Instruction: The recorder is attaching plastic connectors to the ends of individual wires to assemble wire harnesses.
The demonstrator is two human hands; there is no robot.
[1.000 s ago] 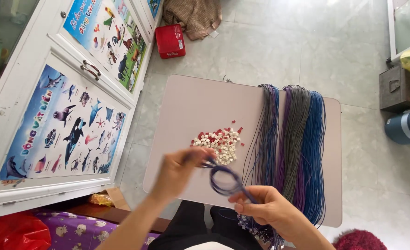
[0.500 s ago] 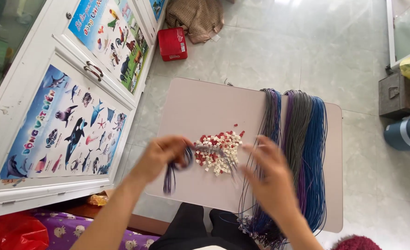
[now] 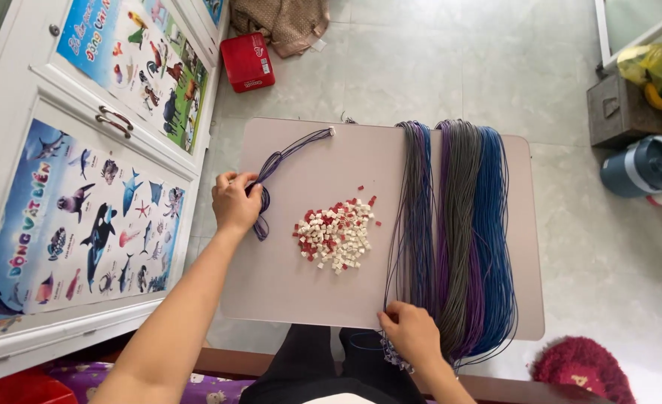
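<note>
While the left hand (image 3: 235,202) rests near the left edge of the tabletop (image 3: 286,277), its fingers (image 3: 226,179) are curled closed around a small bundle of cords (image 3: 286,155). That bundle is dark blue and purple, thin and looped; from the grip one end runs up and to the right across the pale board toward its far edge, where a small light piece sits at the tip, and a short loop hangs out below the hand.

At the near edge, the right hand (image 3: 413,337) lies on the lower ends of the long cords (image 3: 458,232), its fingers (image 3: 394,318) bent down onto the strands and pinching them. These cords lie side by side in straight bands, purple-blue, grey and bright blue, stretching from the far edge to the near edge and spilling slightly over it.

Between the two hands, apart from both, sits a loose pile of beads (image 3: 336,233), small square pieces in cream and red, just left of the long cords.
</note>
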